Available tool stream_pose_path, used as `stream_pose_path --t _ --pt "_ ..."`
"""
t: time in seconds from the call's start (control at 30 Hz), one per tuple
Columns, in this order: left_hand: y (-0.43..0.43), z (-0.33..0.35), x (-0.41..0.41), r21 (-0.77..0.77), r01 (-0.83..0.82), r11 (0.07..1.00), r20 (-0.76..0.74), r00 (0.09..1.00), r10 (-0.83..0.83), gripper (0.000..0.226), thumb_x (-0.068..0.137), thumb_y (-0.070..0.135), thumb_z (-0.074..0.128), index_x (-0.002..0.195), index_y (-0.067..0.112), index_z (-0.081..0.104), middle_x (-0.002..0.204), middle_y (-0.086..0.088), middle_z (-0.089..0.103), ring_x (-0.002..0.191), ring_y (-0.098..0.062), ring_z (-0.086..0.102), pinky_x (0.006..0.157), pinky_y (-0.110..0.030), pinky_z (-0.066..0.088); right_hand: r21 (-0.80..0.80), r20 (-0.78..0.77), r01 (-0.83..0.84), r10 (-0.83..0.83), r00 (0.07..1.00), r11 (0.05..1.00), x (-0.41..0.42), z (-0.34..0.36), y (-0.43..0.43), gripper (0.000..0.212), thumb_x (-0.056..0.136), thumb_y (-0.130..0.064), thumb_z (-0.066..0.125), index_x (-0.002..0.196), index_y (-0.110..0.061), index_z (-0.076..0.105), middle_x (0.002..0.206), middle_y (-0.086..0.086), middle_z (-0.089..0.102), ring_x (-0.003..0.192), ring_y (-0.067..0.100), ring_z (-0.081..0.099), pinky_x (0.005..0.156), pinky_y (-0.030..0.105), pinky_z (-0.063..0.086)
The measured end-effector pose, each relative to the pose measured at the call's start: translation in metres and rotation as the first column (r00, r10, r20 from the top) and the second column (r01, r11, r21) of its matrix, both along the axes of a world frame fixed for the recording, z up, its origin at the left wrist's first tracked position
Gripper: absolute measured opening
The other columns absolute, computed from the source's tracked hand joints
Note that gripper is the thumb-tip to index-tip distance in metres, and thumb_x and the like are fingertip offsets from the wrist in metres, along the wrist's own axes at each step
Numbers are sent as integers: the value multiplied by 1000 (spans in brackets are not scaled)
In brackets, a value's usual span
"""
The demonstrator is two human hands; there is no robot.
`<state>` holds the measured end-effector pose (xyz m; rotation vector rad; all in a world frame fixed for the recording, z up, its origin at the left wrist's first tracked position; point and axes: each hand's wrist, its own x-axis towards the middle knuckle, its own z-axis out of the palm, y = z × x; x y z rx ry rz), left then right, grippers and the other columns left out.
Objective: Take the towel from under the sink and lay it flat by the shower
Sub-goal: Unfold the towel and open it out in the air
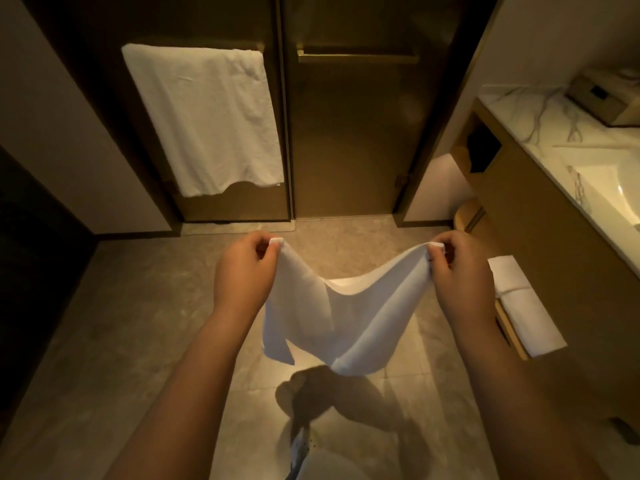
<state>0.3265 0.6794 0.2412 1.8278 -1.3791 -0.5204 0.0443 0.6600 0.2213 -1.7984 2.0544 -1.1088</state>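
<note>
A white towel [349, 317] hangs in the air above the tiled floor, sagging in the middle. My left hand [242, 268] pinches its left top corner. My right hand [457, 268] pinches the right top corner. The towel's lower edge dangles free and casts a shadow on the floor. Straight ahead stand the bronze-tinted glass shower doors [346, 133], a short stretch of floor beyond the towel.
Another white towel [207, 119] hangs on the left door's bar. The vanity with marble top [540, 119] and sink [620, 195] runs along the right. Folded white towels [523, 306] lie on its low shelf. A round bin [467, 216] stands beside the vanity.
</note>
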Motion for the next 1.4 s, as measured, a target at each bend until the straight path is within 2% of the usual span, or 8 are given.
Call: stream_pose_path --t 0.37,0.57,0.7,0.83,0.93,1.13,1.27,1.4 --pt "-78 -22 -16 100 35 994 14 999 -36 19 93 31 54 105 23 66 95 1 68 85 -14 61 71 -27 47 104 28 40 -44 999 994 -9 -30 -57 6 95 -31 51 100 -28 54 96 -2 63 81 13 59 62 23 49" --pt "-119 -27 -41 125 27 992 25 999 -31 17 93 31 54 103 25 66 92 3 68 82 -10 61 70 -26 49 144 32 -30 26 999 989 -28 -25 -104 8 95 -27 51 98 -21 57 94 -1 62 79 13 59 57 19 42" --pt "-154 -21 -66 101 12 995 17 1000 -14 16 92 33 55 97 24 68 86 8 67 80 -6 60 72 -33 54 170 59 -90 81 995 981 -54 -20 -145 10 96 -26 51 98 -20 58 93 -2 62 81 14 58 58 20 40" --pt "-192 -11 -101 50 -7 999 57 998 4 17 91 34 55 89 24 69 78 11 65 74 -6 60 66 -31 51 167 68 -120 110 992 979 -86 -14 -188 10 96 -27 50 98 -21 58 92 -4 61 81 12 56 57 20 39" --pt "-214 -10 -121 49 -32 998 64 997 29 19 91 35 54 92 24 69 79 12 66 74 -4 60 65 -30 51 155 56 -132 125 991 979 -107 -11 -216 10 96 -27 50 97 -21 59 91 -4 61 79 12 55 55 20 36" --pt "-239 -25 -141 88 -81 993 90 993 73 14 91 34 56 94 28 68 82 12 66 75 -3 59 67 -26 50 207 86 -153 138 987 966 -129 -17 -252 11 96 -28 51 100 -20 58 96 0 62 84 17 58 68 34 53" --pt "-255 -34 -144 119 -97 988 98 992 85 13 91 33 56 96 30 67 82 15 63 75 2 57 61 -19 44 244 87 -164 147 985 956 -132 -25 -269 11 96 -25 50 98 -17 58 98 4 62 85 21 57 66 30 45" --pt "-279 -39 -142 132 -92 987 106 991 78 13 92 34 55 94 29 67 80 14 63 74 0 58 60 -19 44 270 76 -150 134 988 951 -131 -31 -290 13 96 -25 50 101 -16 59 99 5 63 86 21 58 64 26 40"
